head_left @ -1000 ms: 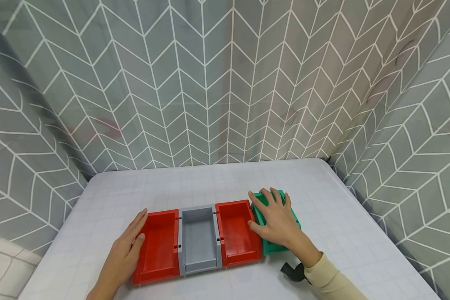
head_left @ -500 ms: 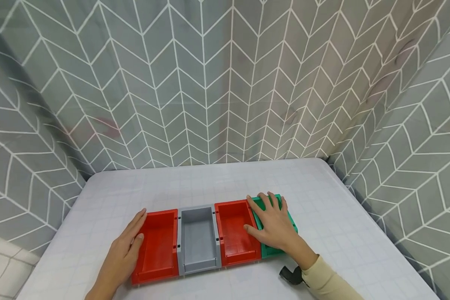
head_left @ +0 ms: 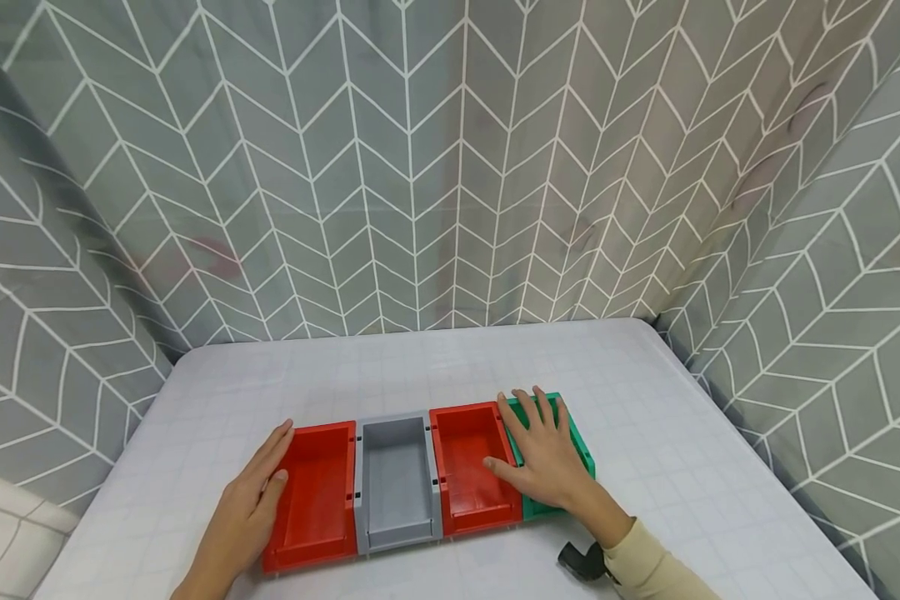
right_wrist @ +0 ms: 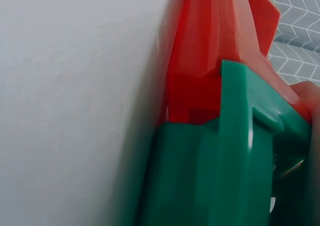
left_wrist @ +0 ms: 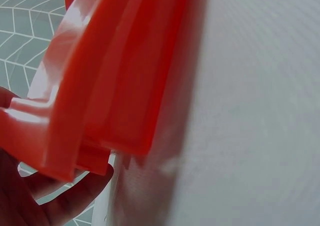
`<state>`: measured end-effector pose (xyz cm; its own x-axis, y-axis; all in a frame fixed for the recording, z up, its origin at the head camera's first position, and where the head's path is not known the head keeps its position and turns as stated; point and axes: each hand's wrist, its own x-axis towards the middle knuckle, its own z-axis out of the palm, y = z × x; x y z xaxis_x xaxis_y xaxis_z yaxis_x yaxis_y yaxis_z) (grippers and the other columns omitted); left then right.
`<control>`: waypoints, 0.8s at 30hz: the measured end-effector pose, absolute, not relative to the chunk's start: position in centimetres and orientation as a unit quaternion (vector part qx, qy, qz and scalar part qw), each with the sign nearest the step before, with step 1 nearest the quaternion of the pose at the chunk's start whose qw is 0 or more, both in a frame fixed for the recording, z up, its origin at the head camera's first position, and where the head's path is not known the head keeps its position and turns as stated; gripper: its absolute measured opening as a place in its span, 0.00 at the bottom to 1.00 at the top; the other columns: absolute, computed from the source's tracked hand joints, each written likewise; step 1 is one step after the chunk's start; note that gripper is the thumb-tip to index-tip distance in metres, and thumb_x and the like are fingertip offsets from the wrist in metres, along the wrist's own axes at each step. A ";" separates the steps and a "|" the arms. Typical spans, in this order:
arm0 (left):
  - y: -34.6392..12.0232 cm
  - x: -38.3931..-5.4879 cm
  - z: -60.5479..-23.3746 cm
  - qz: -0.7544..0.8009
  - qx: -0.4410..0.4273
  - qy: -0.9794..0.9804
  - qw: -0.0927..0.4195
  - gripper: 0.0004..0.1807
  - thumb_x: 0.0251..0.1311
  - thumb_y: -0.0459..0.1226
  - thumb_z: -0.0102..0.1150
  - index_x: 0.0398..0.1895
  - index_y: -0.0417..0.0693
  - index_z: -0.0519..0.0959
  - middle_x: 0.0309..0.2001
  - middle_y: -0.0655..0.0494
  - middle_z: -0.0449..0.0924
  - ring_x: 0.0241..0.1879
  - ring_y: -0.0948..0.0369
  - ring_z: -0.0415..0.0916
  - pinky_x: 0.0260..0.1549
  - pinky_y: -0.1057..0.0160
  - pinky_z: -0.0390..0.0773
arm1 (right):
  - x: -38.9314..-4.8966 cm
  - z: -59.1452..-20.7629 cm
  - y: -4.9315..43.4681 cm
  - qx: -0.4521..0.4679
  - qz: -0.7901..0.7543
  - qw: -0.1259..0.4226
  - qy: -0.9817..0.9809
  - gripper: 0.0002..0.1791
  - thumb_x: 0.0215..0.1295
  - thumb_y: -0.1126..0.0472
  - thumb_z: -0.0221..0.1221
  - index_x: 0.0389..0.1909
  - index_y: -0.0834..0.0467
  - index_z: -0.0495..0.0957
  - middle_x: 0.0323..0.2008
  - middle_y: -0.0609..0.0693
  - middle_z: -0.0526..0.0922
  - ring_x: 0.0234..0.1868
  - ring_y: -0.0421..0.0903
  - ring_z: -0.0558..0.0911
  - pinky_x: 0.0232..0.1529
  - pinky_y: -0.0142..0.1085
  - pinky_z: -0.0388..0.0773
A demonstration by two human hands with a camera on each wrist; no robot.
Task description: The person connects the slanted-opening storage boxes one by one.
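Four shallow plastic bins stand side by side on the table: a left red bin [head_left: 317, 496], a grey bin [head_left: 397, 479], a second red bin [head_left: 468, 467] and a green bin [head_left: 581, 442] at the right end. My left hand [head_left: 240, 504] lies along the left red bin's outer side, fingers straight, thumb at its rim. Fingers [left_wrist: 80, 198] show beside that bin's corner in the left wrist view. Spread over the green bin is my right hand [head_left: 547, 458], its thumb reaching over the second red bin. In the right wrist view the green rim [right_wrist: 237, 146] overlaps the red bin's edge.
A white cloth with faint grid lines covers the table [head_left: 645, 400]. Behind and beside it hangs a grey curtain [head_left: 435, 167] with white chevron lines. A black device [head_left: 583, 562] sits at my right wrist, by the light sleeve [head_left: 656, 567].
My right hand has moved slightly left and toward me with the green bin, which now lines up closer against the red bin. The left hand stays at the left red bin.
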<state>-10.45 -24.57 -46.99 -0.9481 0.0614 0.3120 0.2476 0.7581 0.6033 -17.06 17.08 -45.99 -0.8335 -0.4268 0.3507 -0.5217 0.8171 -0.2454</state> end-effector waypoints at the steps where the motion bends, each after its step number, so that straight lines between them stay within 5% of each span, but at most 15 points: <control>1: -24.5 -10.5 -47.0 -0.338 -0.083 -0.927 0.137 0.35 0.74 0.32 0.55 0.82 0.45 0.59 0.79 0.47 0.59 0.74 0.40 0.61 0.57 0.39 0.71 | -17.0 -46.0 17.1 0.248 0.177 0.132 -0.943 0.50 0.64 0.36 0.62 0.79 0.62 0.62 0.74 0.66 0.61 0.76 0.73 0.52 0.67 0.76 0.50; 7: -24.5 -10.5 -47.1 -0.336 -0.086 -0.928 0.139 0.35 0.74 0.32 0.55 0.82 0.46 0.59 0.79 0.47 0.59 0.73 0.40 0.61 0.57 0.39 0.71 | -16.9 -46.1 17.0 0.225 0.204 0.083 -0.949 0.52 0.66 0.37 0.61 0.82 0.59 0.55 0.80 0.63 0.52 0.79 0.70 0.44 0.58 0.77 0.66; 24: -24.6 -10.5 -47.1 -0.331 -0.086 -0.929 0.143 0.36 0.74 0.31 0.55 0.82 0.47 0.59 0.79 0.48 0.60 0.73 0.41 0.62 0.56 0.39 0.70 | -17.0 -46.2 17.3 0.242 0.191 0.091 -0.947 0.49 0.67 0.47 0.60 0.82 0.62 0.52 0.80 0.64 0.52 0.79 0.70 0.45 0.56 0.73 0.72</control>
